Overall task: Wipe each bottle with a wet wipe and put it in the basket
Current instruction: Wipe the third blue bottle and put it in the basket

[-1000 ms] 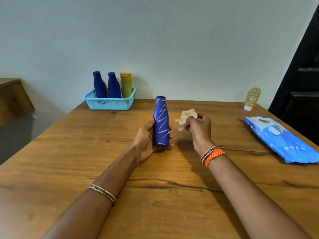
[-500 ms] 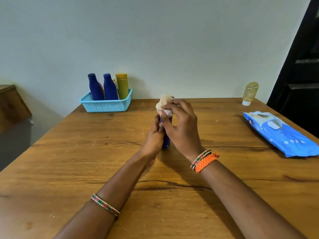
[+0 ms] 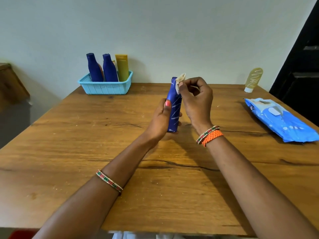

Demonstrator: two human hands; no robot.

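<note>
My left hand (image 3: 159, 120) grips a dark blue bottle with white zigzag lines (image 3: 174, 107) around its lower half, holding it slightly tilted just above the table. My right hand (image 3: 196, 99) pinches a crumpled beige wet wipe (image 3: 179, 81) and presses it against the bottle's neck. A light blue basket (image 3: 107, 87) stands at the table's far left with two dark blue bottles (image 3: 101, 68) and a mustard yellow bottle (image 3: 122, 67) upright in it. A pale yellow bottle (image 3: 253, 79) stands cap down at the far right.
A blue wet wipe pack (image 3: 283, 121) lies on the right side of the wooden table (image 3: 86, 152). A brown piece of furniture (image 3: 10, 83) stands off to the left, and a dark door (image 3: 302, 66) fills the right edge.
My right hand brought the wipe from beside the bottle onto its top, covering it, and now sits at the neck's right side. The bottle tilted slightly.
</note>
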